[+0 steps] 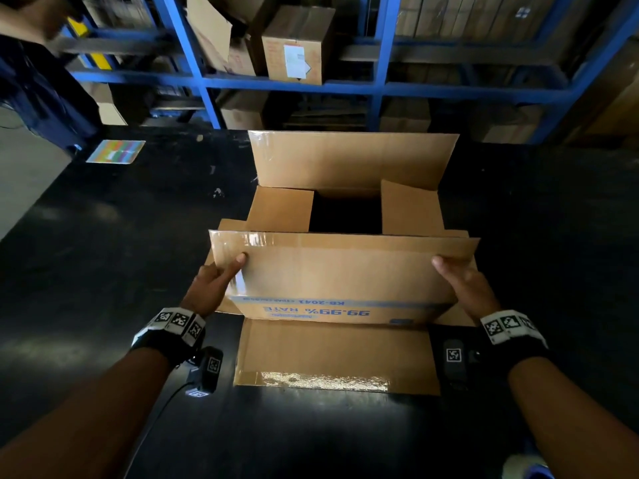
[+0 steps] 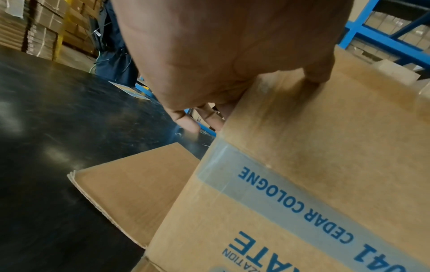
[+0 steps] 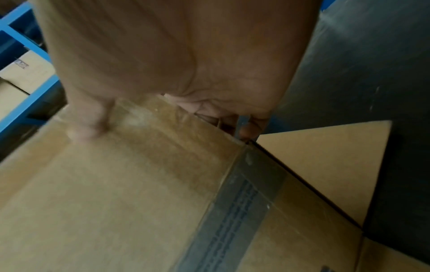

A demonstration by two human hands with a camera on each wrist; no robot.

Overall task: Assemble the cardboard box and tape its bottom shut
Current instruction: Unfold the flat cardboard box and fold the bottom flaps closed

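A brown cardboard box (image 1: 321,311) with upside-down blue print stands on the black table (image 1: 103,271), its upper flaps open. The near long flap (image 1: 339,264) is raised and tilted. My left hand (image 1: 221,276) grips its left end, thumb on the outer face and fingers behind. My right hand (image 1: 460,280) grips its right end the same way. The far long flap (image 1: 349,157) stands up. Both short flaps (image 1: 280,209) (image 1: 409,209) are folded inward over the dark opening. In the wrist views, my left hand (image 2: 209,64) and right hand (image 3: 174,55) pinch the cardboard (image 2: 302,147) (image 3: 116,184).
A lower flap (image 1: 332,350) with shiny old tape lies flat on the table toward me. A coloured card (image 1: 116,152) lies at the far left of the table. Blue shelving (image 1: 380,63) with cartons stands behind. Another person (image 1: 34,81) is at the upper left.
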